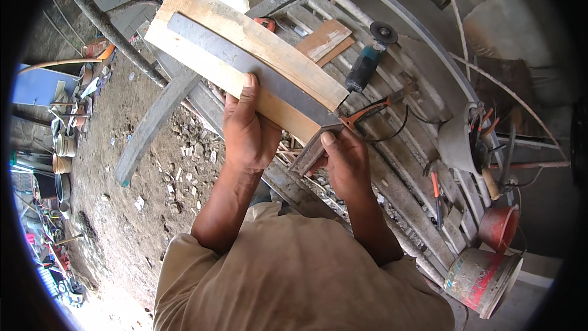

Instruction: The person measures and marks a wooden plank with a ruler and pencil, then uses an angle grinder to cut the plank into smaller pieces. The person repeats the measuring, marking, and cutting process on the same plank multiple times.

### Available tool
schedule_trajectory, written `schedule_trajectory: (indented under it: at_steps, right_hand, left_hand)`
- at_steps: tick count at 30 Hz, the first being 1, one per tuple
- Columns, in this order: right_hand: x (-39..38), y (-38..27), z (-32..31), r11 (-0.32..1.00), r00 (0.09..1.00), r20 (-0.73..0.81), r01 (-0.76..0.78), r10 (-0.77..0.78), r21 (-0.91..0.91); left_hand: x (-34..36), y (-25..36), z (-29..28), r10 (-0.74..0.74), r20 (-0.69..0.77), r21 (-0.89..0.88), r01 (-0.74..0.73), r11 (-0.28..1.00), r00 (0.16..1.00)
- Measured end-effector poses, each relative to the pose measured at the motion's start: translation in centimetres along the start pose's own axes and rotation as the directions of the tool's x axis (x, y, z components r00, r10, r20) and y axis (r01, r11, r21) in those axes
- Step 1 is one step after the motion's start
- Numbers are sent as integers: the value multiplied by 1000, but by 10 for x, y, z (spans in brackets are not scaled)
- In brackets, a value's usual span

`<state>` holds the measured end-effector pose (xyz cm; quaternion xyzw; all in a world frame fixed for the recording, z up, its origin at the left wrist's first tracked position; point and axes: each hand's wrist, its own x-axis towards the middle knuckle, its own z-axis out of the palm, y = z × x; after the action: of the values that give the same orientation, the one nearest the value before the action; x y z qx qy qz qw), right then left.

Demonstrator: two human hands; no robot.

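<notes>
I hold a pale wooden board (pixel 245 43) slantwise in front of me. Along its face lies a flat grey strip (pixel 239 55), which seems to be metal. At the board's near right end a short dark leg (pixel 309 154) runs at an angle to the strip; whether the two are one piece I cannot tell. My left hand (pixel 248 122) is closed round the board's lower edge, its thumb pressed on the strip. The thumb and fingers of my right hand (pixel 343 159) pinch the dark leg. Fingers behind the board are hidden.
A slatted metal bench (pixel 404 165) bears an angle grinder (pixel 367 64), an orange-handled saw (pixel 370 112), brown wood pieces (pixel 327 40) and a red-handled tool (pixel 436 190). A red bucket (pixel 499 227) and a stained white bucket (pixel 481 282) stand at right. Rubble (pixel 184 165) litters the floor.
</notes>
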<state>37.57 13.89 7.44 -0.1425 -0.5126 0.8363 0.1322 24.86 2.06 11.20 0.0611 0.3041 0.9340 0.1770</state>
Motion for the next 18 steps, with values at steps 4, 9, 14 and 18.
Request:
schedule_trajectory:
  at_steps: [4,9,14,18]
  right_hand:
    - [2,0,1,1000,1000,30,1,-1,8]
    - [0,-3,5,999,999,-2,-36,36,-31]
    - [2,-2,-4,1000,999,34,1,-1,6]
    - [3,1,-3,999,1000,9,-7,7,-33]
  left_hand:
    - [2,-1,-3,0,-21,8,0,1000,1000]
    - [3,0,-2,-32,-25,-19,32,999,999]
    - [3,-1,2,-34,-5,7,34,999,999]
    - [1,4,5,-31,-16,-12,31,999,999]
